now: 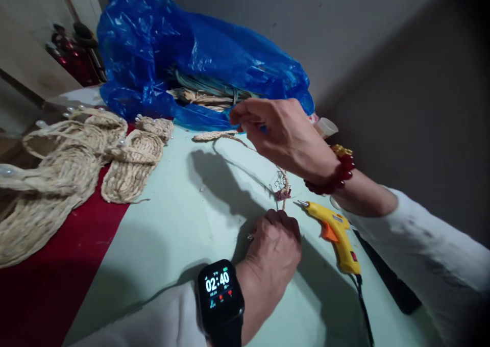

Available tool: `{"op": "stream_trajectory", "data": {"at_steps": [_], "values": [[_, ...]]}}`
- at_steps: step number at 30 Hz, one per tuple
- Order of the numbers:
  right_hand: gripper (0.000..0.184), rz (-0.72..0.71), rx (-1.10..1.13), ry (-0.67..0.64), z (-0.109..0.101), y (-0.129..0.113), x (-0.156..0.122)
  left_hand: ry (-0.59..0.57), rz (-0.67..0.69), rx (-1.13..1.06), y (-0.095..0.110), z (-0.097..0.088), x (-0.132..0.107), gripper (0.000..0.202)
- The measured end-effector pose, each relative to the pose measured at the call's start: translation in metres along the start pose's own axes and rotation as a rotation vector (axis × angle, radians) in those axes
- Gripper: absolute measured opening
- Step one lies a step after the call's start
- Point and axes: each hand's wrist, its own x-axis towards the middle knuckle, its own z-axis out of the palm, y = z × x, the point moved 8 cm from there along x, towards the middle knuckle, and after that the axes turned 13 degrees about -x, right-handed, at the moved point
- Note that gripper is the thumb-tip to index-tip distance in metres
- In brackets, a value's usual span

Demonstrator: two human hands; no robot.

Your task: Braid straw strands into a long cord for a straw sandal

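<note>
A thin braided straw cord (284, 176) curves over the pale green tabletop. Its thicker braided end (212, 135) lies beside the blue bag, and its middle passes behind my right hand. A dark red binder clip (283, 194) with wire handles is on the cord just beyond my left hand (271, 247). The left fingers are closed low over the table, around the cord where it comes out of the clip. Raised above the cord, my right hand (281, 135) has its thumb and fingers drawn together in a pinch; what they hold cannot be made out.
Woven straw slippers with pearl beads (133, 160) lie at left, partly on a red cloth (99, 224). A yellow glue gun (337, 234) with a black cord lies at right. Behind, a blue plastic bag (214, 41) holds straw bundles (206, 97). A small cup (327, 127) stands by my right wrist.
</note>
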Motion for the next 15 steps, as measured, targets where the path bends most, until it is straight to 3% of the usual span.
{"op": "stream_trajectory", "data": {"at_steps": [4, 8, 10, 15], "values": [[0.028, 0.030, -0.010, 0.006, -0.004, 0.002, -0.010, -0.009, 0.033, 0.044, 0.004, 0.015, -0.003, 0.037], [0.022, 0.159, 0.017, 0.034, -0.024, 0.018, -0.039, 0.183, 0.164, 0.144, 0.015, 0.030, -0.011, 0.048], [0.020, 0.252, 0.044, 0.067, -0.032, 0.035, -0.049, 0.158, 0.036, 0.064, 0.002, 0.040, -0.003, 0.039], [0.023, 0.335, 0.051, 0.065, -0.026, 0.072, -0.043, 0.235, 0.048, 0.097, -0.001, 0.035, 0.015, 0.025]]}}
